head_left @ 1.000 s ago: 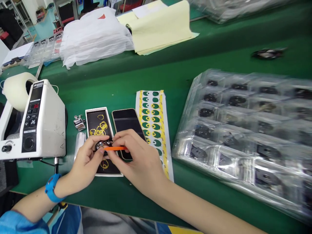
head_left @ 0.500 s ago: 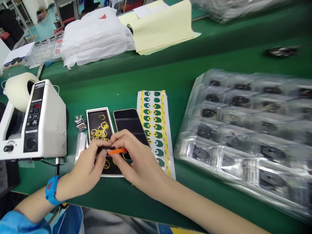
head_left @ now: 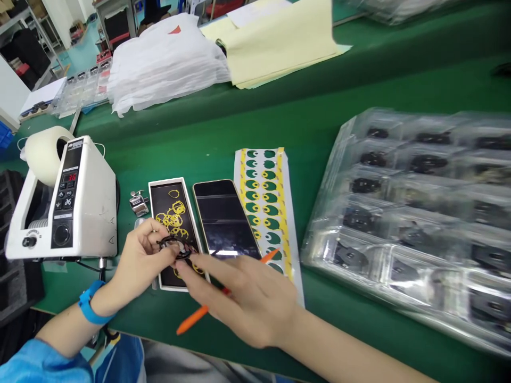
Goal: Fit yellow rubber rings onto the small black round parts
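My left hand (head_left: 141,260) pinches a small round black part (head_left: 180,248) between thumb and fingers, above a shallow white-rimmed box (head_left: 195,223). Thin yellow ring-shaped pieces (head_left: 174,217) lie on the box's dark floor. An orange pointed stick (head_left: 193,319) runs slantwise under my right hand (head_left: 255,300), held among its fingers. The fingertips of that hand reach the right side of the black part; motion blurs them slightly. To the right of the box lies a phone (head_left: 225,215), its lower end partly behind my right hand.
Beside the phone is a die-cut sticker sheet (head_left: 294,260). A metal tally counter (head_left: 138,204) and a white tape dispenser (head_left: 93,213) stand left. Stacked clear trays (head_left: 411,218) with black parts fill the right. White sheets (head_left: 167,64) and yellow paper (head_left: 283,48) lie behind.
The orange stick has swung from the black part to back beneath my right hand, whose fingers have stretched out. The black part now faces up more. The view has shifted slightly.
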The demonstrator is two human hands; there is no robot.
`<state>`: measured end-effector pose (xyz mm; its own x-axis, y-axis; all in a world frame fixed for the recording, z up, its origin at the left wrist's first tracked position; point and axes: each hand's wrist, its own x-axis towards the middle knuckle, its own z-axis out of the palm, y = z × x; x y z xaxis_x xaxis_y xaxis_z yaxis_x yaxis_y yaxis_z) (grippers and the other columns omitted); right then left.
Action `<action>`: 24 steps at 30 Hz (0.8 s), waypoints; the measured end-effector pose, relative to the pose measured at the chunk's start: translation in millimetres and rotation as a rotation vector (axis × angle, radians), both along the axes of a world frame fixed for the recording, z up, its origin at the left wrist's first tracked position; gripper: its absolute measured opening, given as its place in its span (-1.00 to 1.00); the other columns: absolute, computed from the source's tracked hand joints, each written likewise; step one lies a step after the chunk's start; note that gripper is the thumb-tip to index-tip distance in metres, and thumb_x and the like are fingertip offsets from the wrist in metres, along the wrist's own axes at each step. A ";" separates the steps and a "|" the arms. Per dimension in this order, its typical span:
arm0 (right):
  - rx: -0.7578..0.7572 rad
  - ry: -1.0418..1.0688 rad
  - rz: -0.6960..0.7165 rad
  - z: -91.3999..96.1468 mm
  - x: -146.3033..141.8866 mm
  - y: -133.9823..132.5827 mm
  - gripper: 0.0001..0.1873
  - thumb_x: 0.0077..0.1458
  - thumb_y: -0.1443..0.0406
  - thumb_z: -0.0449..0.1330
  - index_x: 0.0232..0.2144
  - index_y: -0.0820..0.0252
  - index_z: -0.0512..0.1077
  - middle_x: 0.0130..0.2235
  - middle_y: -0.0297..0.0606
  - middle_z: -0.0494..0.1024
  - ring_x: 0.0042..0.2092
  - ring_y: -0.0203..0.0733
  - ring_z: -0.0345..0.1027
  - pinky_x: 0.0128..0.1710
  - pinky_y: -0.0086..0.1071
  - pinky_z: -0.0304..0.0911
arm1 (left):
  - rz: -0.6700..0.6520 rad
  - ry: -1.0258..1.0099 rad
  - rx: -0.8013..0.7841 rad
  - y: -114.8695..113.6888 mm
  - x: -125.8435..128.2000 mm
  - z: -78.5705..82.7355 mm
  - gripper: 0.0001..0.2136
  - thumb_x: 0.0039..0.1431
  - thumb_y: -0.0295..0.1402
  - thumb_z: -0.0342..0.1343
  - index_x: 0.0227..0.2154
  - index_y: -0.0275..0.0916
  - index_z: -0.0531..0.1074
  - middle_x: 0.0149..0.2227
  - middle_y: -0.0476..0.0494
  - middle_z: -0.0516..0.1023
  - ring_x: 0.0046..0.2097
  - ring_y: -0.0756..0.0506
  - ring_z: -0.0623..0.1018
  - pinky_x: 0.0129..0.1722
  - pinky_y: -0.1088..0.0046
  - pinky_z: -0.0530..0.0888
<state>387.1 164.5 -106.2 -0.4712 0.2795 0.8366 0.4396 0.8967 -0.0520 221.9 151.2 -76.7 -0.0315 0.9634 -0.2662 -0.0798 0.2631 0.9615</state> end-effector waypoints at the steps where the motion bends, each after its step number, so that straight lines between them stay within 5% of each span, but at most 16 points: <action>1: -0.030 -0.006 -0.062 0.2 -1.1 2.1 -0.75 0.21 0.47 0.08 -0.32 0.15 0.54 -0.33 -0.22 0.61 -0.52 -0.28 0.26 -0.58 -0.34 0.19 | -0.028 -0.051 -0.025 -1.1 0.9 0.0 -0.73 -0.07 -0.33 0.32 -0.46 -0.22 0.29 -0.63 0.14 0.37 -0.59 0.08 0.39 -0.56 0.60 0.35; 6: -0.165 0.000 -0.126 3.0 -2.6 11.9 -0.80 0.19 0.50 0.08 -0.31 0.17 0.45 -0.31 -0.18 0.63 -0.46 -0.23 0.40 -0.52 -0.37 0.31 | -0.094 -0.142 -0.053 -8.4 6.3 -1.1 -0.64 0.04 -0.14 0.32 -0.25 -0.25 0.37 -0.58 0.06 0.50 -0.52 0.00 0.56 -0.47 0.54 0.52; 24: -0.148 -0.007 0.063 -3.0 3.5 20.7 -0.86 0.23 0.48 0.09 -0.22 0.19 0.38 -0.34 -0.14 0.63 -0.45 -0.22 0.43 -0.49 -0.37 0.38 | -0.034 -0.118 -0.038 -17.1 10.4 -8.9 -0.76 0.03 -0.35 0.30 -0.27 -0.24 0.38 -0.52 0.05 0.52 -0.49 0.03 0.57 -0.38 0.54 0.60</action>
